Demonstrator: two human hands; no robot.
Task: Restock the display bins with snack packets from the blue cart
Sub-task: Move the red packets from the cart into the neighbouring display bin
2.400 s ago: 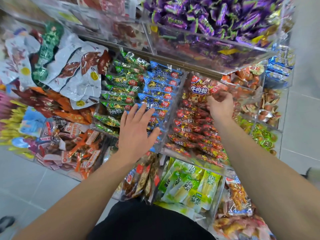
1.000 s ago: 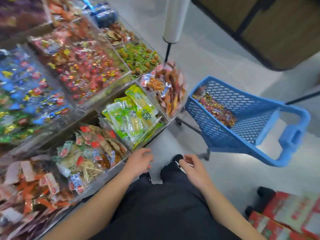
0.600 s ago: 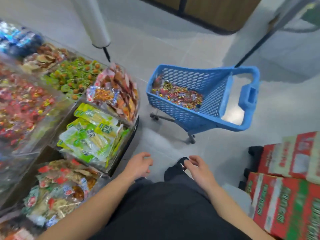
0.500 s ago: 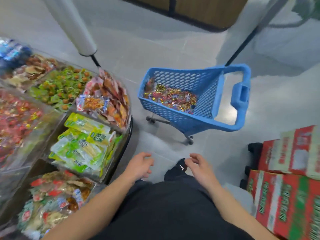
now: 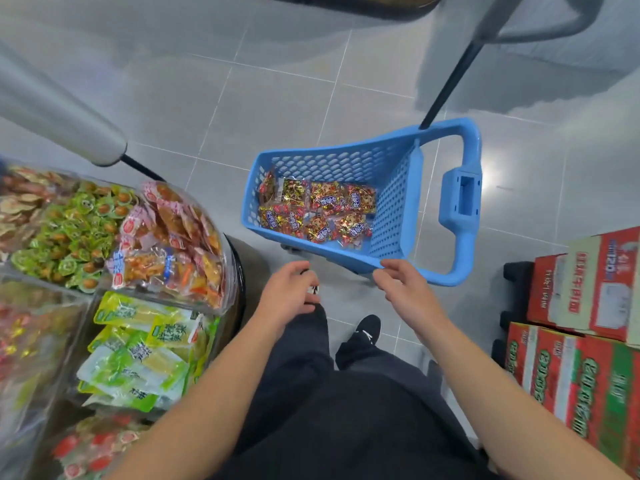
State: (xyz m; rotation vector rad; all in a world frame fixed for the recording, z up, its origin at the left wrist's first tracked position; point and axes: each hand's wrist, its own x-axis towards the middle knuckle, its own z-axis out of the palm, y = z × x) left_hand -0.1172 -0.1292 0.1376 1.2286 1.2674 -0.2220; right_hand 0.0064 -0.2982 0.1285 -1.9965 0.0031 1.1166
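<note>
Closer now, right hand reaches the cart rim, fingers loosely curled, empty; packets lie just beyond, far-left of it.

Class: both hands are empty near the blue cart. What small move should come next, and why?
Probably reach the right hand over the cart rim to the packets inside. Both hands hold nothing, the left hand hangs short of the cart, and the packets lie just beyond the rim.

Large grey floor tiles with pale grout lines reflect a bright ceiling light. Stacked red-and-green cardboard cartons stand at right; a grey pole slants in at upper left.
</note>
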